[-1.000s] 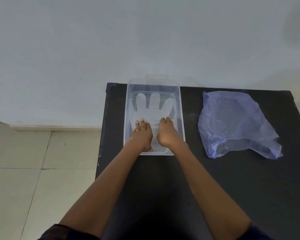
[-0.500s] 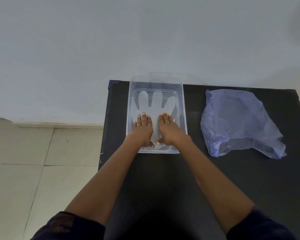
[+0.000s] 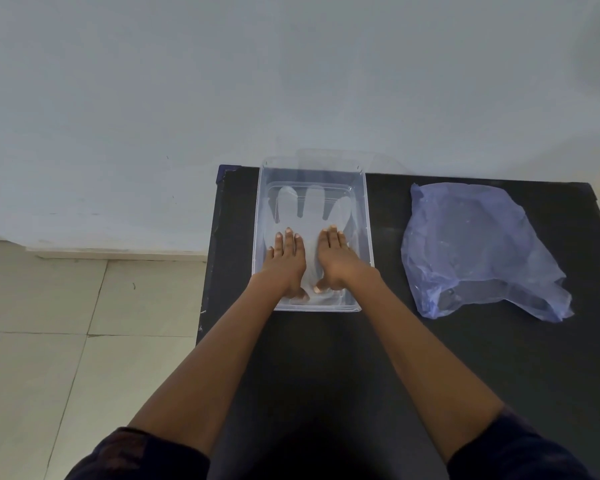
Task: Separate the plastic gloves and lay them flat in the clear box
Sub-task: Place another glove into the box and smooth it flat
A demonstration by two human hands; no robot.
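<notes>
A clear plastic box (image 3: 261,209) stands on the black table near its far left corner. A thin see-through plastic glove (image 3: 312,206) lies flat on the box's floor, its fingers pointing away from me. My left hand (image 3: 286,261) presses flat on the glove's left side with straight fingers. My right hand (image 3: 336,259) presses flat on its right side in the same way. Both palms cover the glove's lower half. Whether more gloves lie under it I cannot tell.
A crumpled bluish plastic bag (image 3: 478,251) lies on the black table (image 3: 413,358) to the right of the box. A pale wall rises right behind the table. Beige floor tiles (image 3: 66,323) lie beyond the table's left edge.
Both hands have slid forward along the glove, from its cuff end toward its fingers, and their fingers now lie straight and flat on it.
</notes>
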